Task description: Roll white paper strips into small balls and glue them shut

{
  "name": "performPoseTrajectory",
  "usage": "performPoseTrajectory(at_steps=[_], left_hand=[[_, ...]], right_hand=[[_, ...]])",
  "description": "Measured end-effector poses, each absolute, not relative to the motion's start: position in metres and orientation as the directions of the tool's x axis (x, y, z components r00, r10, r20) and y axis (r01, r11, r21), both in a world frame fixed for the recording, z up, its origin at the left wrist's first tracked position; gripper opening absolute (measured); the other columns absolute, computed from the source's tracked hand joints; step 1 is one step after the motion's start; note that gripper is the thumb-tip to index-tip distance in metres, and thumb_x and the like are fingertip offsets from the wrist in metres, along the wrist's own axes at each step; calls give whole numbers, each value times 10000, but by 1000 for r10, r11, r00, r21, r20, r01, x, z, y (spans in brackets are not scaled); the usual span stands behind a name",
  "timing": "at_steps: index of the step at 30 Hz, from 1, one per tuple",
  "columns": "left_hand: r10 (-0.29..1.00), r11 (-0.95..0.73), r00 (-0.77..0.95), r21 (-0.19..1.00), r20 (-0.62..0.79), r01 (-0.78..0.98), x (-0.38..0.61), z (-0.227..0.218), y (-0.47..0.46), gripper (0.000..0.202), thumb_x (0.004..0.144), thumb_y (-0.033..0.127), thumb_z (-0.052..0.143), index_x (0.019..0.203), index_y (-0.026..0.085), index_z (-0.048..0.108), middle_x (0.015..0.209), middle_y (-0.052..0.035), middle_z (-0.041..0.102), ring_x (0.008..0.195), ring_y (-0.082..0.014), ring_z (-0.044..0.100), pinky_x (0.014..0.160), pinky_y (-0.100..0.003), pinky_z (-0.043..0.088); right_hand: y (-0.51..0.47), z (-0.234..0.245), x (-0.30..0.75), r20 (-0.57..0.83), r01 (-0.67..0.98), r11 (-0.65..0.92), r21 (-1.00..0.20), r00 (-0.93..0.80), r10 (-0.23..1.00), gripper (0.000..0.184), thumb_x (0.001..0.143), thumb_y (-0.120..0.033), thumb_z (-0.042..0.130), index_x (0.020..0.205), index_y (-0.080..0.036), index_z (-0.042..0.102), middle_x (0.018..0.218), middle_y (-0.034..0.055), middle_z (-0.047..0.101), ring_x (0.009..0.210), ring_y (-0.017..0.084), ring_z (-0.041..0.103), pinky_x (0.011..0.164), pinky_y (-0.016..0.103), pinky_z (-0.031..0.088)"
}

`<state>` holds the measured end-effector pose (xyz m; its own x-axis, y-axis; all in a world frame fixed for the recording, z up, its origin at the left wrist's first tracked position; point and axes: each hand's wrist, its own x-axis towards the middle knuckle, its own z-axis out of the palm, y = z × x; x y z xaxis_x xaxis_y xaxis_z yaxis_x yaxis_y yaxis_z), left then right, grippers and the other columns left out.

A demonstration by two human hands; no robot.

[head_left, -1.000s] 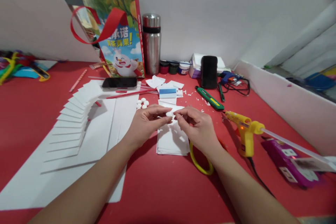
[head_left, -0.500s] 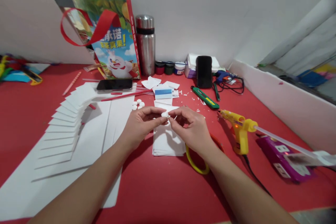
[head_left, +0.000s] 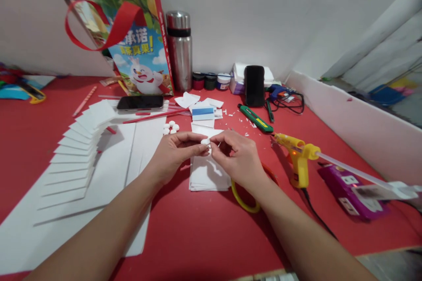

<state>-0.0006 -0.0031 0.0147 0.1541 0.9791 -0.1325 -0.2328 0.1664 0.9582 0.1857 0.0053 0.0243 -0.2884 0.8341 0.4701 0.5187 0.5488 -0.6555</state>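
A small white rounded piece (head_left: 205, 142), perhaps foam or paper, is pinched between thumb and fingers of my left hand (head_left: 180, 151). At its right edge, the thumb and forefinger of my right hand (head_left: 235, 153) are closed on it too. Beneath both hands lies a stack of white paper strips (head_left: 206, 178). Several similar white pieces (head_left: 171, 127) rest just beyond my left hand. Under my right wrist is a roll of tape or ring with a yellow edge (head_left: 242, 204), partly hidden.
A yellow glue gun (head_left: 299, 162) with a lit light stands right, beside a purple box (head_left: 352, 193). Behind it lies a green cutter (head_left: 255, 118). White boards (head_left: 70, 158) fan out left. A phone (head_left: 140, 102), steel flask (head_left: 180, 52) and gift bag (head_left: 145, 52) are at the back.
The whole view has shifted slightly, with things sitting a little higher and further left. The white piece has turned a little between my fingers, and both hands keep their pinch.
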Motion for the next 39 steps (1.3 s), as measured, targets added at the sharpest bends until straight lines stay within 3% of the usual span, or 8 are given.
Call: performPoseTrajectory(at_steps=[7, 12, 20, 25, 30, 35, 39], left_hand=[[968, 212, 194, 930, -158, -299, -1, 12, -2, 275, 709, 259, 892, 954, 165, 812, 915, -83, 795, 795, -171, 746, 876, -341, 600], [975, 187, 168, 948, -147, -259, -2, 12, -3, 296, 696, 270, 899, 958, 169, 807, 875, -77, 794, 786, -190, 749, 861, -363, 598], [975, 189, 156, 961, -159, -203, 0, 15, -5, 258, 689, 271, 900, 914, 181, 812, 815, -60, 781, 728, -154, 723, 739, -283, 578], [957, 250, 220, 925, -190, -286, -1, 13, -3, 196, 722, 273, 882, 882, 180, 817, 799, -44, 776, 696, -127, 713, 759, -272, 587], [961, 234, 211, 930, -178, -284, -1, 12, -4, 226, 727, 265, 880, 922, 175, 808, 854, -57, 785, 731, -138, 723, 792, -288, 592], [995, -56, 73, 996, 61, -68, 2, 12, -7, 307, 761, 261, 842, 1044, 170, 766, 955, -75, 758, 871, -194, 726, 806, -324, 591], [946, -323, 57, 934, 318, 152, 3, 10, -7, 205, 826, 199, 763, 1029, 174, 752, 1038, -72, 710, 903, -173, 705, 824, -311, 600]], right_hand=[[5, 27, 184, 387, 473, 449, -758, -227, 894, 121, 870, -207, 616, 788, -191, 703, 701, 2, 678, 580, 105, 531, 553, 250, 406], [4, 29, 183, 287, 380, 347, -858, -206, 935, 138, 868, -277, 639, 785, -185, 700, 671, -10, 670, 502, 83, 496, 479, 232, 376], [4, 27, 182, 341, 442, 394, -806, -197, 919, 117, 843, -217, 638, 751, -177, 699, 682, 3, 672, 567, 94, 514, 551, 243, 410], [6, 28, 183, 168, 305, 222, -926, -192, 967, 132, 829, -265, 652, 741, -170, 680, 627, -12, 636, 519, 90, 500, 494, 231, 390], [7, 30, 183, 134, 227, 176, -958, -190, 973, 134, 821, -274, 656, 742, -168, 681, 610, -25, 600, 495, 79, 483, 475, 223, 380], [7, 34, 183, 85, 244, 126, -961, -173, 981, 168, 819, -313, 648, 798, -158, 710, 635, -10, 620, 487, 81, 478, 461, 223, 359], [6, 35, 183, 86, 250, 128, -960, -175, 981, 172, 792, -315, 658, 803, -151, 711, 655, -3, 626, 515, 91, 490, 486, 234, 372]])
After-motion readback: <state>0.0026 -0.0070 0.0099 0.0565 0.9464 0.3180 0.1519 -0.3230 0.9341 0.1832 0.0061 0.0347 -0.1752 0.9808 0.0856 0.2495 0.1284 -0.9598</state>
